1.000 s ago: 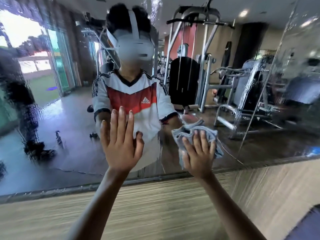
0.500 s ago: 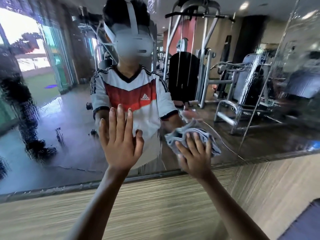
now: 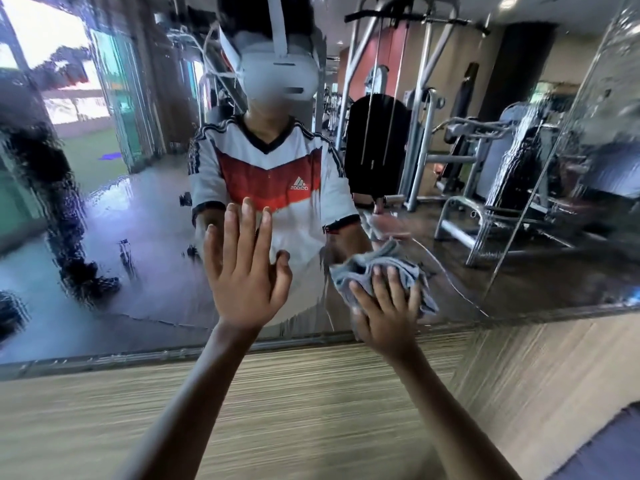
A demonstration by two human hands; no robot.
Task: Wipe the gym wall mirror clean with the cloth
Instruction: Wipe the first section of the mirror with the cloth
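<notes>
Cloth (image 3: 367,268): soft, light, bunched; sits low on mirror (image 3: 138,220), right of centre, near the bottom edge. Right hand (image 3: 384,313) presses it with flat fingers. Left hand (image 3: 242,268) spread flat on the glass, just left. Glass rigid, streaked, likely slippery; judge that palm pressure through the wad's middle grips best.

head cam | faces forward, slightly down | close to wall mirror (image 3: 138,220) | single view

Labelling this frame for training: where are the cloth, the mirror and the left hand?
cloth (image 3: 360,268): head view, bunched upper folds.
mirror (image 3: 145,296): head view, wet glass at lower left.
left hand (image 3: 242,285): head view, back of the hand.
</notes>
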